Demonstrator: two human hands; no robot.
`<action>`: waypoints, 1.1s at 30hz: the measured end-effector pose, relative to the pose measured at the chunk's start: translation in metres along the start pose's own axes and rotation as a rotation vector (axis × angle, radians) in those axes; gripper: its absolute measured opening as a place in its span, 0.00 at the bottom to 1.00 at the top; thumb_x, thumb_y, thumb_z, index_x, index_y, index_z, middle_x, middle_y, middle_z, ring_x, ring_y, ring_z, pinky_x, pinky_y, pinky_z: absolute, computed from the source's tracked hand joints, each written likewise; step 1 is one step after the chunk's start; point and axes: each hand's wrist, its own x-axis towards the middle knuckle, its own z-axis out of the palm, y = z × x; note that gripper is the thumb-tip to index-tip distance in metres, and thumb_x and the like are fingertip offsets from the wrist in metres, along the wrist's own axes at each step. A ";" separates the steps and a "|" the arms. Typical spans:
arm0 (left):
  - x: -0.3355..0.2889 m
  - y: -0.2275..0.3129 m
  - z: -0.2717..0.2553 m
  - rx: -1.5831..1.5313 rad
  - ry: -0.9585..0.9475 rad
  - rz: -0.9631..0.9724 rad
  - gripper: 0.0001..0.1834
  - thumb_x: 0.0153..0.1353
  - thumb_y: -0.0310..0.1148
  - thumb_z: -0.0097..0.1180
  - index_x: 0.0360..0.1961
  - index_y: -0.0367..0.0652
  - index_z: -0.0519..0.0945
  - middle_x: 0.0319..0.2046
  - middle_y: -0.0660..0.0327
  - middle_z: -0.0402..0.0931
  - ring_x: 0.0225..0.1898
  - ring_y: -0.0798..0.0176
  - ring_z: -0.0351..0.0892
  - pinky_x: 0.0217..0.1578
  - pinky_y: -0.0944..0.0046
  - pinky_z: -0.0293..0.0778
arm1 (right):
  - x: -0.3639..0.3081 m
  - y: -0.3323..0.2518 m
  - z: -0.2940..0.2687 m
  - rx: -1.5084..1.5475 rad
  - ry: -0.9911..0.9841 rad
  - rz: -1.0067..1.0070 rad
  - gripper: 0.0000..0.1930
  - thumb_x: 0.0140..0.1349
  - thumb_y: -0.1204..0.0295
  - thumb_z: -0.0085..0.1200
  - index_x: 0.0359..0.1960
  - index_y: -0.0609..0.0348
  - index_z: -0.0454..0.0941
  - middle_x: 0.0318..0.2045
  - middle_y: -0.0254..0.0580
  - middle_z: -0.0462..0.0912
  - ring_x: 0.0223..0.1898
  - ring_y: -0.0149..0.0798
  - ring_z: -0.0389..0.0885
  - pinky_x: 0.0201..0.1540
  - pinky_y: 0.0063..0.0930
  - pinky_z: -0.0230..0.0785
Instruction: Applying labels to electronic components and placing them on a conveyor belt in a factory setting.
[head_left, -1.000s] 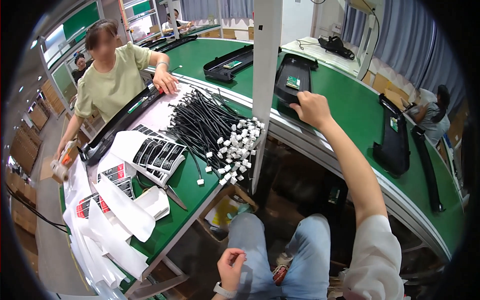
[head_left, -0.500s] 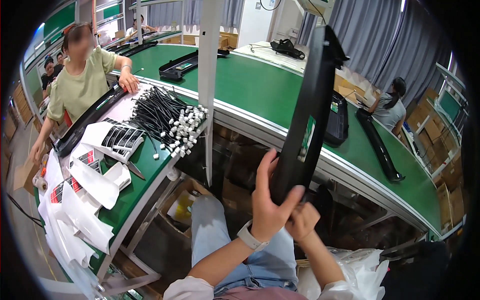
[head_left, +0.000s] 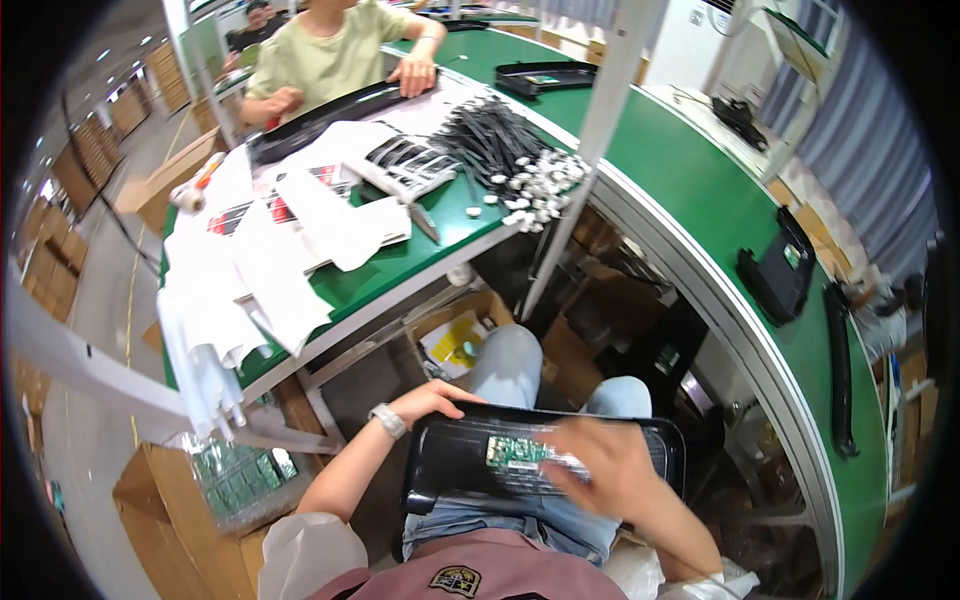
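Note:
A long black plastic housing (head_left: 455,475) lies across my lap with its hollow side up. Inside it sits a green circuit board (head_left: 512,452), partly covered by my right hand. My left hand (head_left: 432,400) grips the housing's far left edge, fingers over the rim. Over the right end of the board is my right hand (head_left: 605,465), smeared by motion. Whether it touches the board or holds anything cannot be made out.
A green table (head_left: 330,305) at the left bears white sheets (head_left: 290,285), labels (head_left: 410,165) and black cables with white connectors (head_left: 540,190). Across it, a person (head_left: 320,60) handles another black housing (head_left: 330,115). More housings (head_left: 780,265) lie on the green conveyor (head_left: 690,190). A box of boards (head_left: 240,480) stands lower left.
The housing has come down from upright to lying across my lap. My left hand has moved to its far left edge, my right hand over the board. The view has swung left and down.

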 end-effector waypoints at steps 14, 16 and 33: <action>-0.087 0.074 0.057 0.645 0.685 0.627 0.09 0.56 0.27 0.62 0.39 0.39 0.82 0.40 0.55 0.81 0.42 0.53 0.82 0.43 0.60 0.77 | 0.290 0.090 0.159 0.068 0.163 0.147 0.19 0.59 0.65 0.59 0.48 0.65 0.80 0.33 0.48 0.85 0.35 0.45 0.84 0.38 0.34 0.74; -0.106 0.096 0.061 0.725 0.877 0.744 0.10 0.55 0.25 0.62 0.39 0.39 0.82 0.40 0.55 0.81 0.42 0.52 0.81 0.44 0.59 0.77 | 0.284 0.089 0.152 0.371 0.241 0.199 0.12 0.60 0.72 0.55 0.40 0.68 0.84 0.30 0.44 0.86 0.31 0.37 0.84 0.38 0.29 0.73; -0.059 0.183 0.078 0.101 0.708 1.035 0.36 0.56 0.23 0.67 0.64 0.36 0.64 0.45 0.61 0.76 0.44 0.69 0.78 0.47 0.70 0.75 | 0.017 0.096 0.024 1.740 -0.242 0.695 0.14 0.63 0.71 0.55 0.43 0.72 0.79 0.18 0.42 0.76 0.16 0.34 0.73 0.23 0.31 0.74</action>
